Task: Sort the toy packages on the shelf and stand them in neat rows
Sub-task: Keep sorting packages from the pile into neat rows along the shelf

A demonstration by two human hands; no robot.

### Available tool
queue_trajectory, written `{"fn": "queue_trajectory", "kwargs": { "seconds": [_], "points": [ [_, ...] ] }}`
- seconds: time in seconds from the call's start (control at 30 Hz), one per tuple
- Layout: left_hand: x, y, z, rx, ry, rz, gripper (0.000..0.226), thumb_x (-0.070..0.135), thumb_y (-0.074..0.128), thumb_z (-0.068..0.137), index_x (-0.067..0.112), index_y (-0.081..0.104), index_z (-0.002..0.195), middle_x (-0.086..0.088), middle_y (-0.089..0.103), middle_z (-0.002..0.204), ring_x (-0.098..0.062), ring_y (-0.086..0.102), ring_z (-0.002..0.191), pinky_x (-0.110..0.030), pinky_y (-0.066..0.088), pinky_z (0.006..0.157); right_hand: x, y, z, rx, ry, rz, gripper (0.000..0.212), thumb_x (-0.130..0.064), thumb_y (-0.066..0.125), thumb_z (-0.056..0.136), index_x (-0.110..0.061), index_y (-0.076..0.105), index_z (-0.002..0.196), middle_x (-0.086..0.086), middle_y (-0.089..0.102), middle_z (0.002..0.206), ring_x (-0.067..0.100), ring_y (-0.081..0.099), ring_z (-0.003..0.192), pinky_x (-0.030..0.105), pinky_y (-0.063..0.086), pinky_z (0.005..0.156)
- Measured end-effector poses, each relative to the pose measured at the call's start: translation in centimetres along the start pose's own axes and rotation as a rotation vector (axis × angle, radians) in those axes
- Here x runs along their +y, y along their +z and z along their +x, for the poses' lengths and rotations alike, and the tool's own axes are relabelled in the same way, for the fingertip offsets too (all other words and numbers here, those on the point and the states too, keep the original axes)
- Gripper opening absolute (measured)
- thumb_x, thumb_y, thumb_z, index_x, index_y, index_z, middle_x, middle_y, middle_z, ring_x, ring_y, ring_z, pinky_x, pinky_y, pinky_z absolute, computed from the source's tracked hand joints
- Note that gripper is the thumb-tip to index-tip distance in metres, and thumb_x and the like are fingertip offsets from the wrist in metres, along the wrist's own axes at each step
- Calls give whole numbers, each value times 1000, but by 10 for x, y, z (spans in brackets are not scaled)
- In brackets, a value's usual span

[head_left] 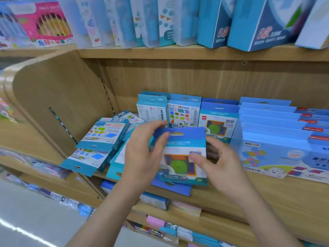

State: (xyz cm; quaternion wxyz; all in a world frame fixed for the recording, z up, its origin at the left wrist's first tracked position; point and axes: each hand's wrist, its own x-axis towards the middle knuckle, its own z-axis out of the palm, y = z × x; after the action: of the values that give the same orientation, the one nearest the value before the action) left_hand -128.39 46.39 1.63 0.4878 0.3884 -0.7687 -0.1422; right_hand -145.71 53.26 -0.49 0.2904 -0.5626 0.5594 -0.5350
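Over the shelf (249, 193), the left hand (140, 154) curls round the left side and top of a blue package (179, 166); the right hand (220, 164) pinches its right edge, thumb on the front. Behind the package stands a row of boxes (184, 113); left of it lies a loose pile (101, 136).

The front package (179, 157) is at the shelf's (302, 202) front edge. Toppled packages (103, 134) lie left of it. Upright packages (184, 113) stand behind it, and rows of boxes (270, 150) stand to its right.
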Motion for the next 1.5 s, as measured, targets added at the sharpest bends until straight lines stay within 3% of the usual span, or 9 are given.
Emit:
{"fn": "queue_trajectory", "kwargs": {
  "seconds": [0.1,0.17,0.27,0.5,0.7,0.83,1.07,1.17,1.5],
  "points": [
    [-11,-8,2,-175,-443,-396,40,39,62,82,24,54,119,11,67,107,0,62,95,-14,48,79,-2,-2,14,146,141,228,18,-13,67,83,-23,65,99,-12,74,89,3,69,77,15,51,61],
    [-21,-10,-4,-359,-541,-505,48,39,61,75,18,59,117,3,74,95,-7,68,88,-22,53,76,-2,-3,18,193,198,299,15,-13,65,85,-15,66,100,-8,75,87,5,70,76,15,51,59],
    [-29,-12,-10,-416,-581,-572,43,33,63,74,14,64,113,-5,75,93,-21,70,92,-38,56,84,-5,2,20,184,212,331,13,-14,63,85,-15,67,97,-7,75,85,6,70,77,16,52,60],
    [-43,-16,-12,-436,-628,-550,26,16,63,85,16,62,112,-7,75,94,-24,70,92,-44,55,86,-1,13,20,173,249,344,24,-19,67,79,-14,66,102,0,75,93,14,71,82,21,54,63],
    [-38,-1,8,-580,-520,-469,43,7,69,84,33,52,114,-1,73,99,-20,70,90,-49,55,82,-3,3,15,164,228,256,26,-12,66,83,-20,62,107,-7,74,95,9,70,87,19,53,67],
    [-29,36,39,-478,-379,-344,41,5,68,83,41,53,96,9,71,94,-12,70,83,-42,55,81,-3,-20,11,363,87,-187,42,-10,66,85,-39,55,113,-18,66,105,-5,60,99,18,49,81],
    [-36,118,71,-475,-261,-181,37,5,67,83,20,53,113,-3,71,100,-23,67,92,-44,52,82,18,-70,-1,412,-33,-926,52,-11,66,81,-14,51,131,11,51,134,29,41,129,39,36,104],
    [-47,145,66,-489,-291,-165,36,4,70,79,16,55,110,-5,69,100,-23,66,92,-45,53,83,29,-81,3,334,43,-1074,62,-13,70,77,-14,48,135,17,45,141,39,38,133,53,40,101],
    [-35,171,59,-408,-292,-14,38,9,60,89,13,48,125,-7,71,102,-29,65,94,-28,44,67,33,-97,6,212,95,-1145,66,-21,62,86,-23,34,145,10,25,155,29,18,144,45,31,111]
  ]
}}
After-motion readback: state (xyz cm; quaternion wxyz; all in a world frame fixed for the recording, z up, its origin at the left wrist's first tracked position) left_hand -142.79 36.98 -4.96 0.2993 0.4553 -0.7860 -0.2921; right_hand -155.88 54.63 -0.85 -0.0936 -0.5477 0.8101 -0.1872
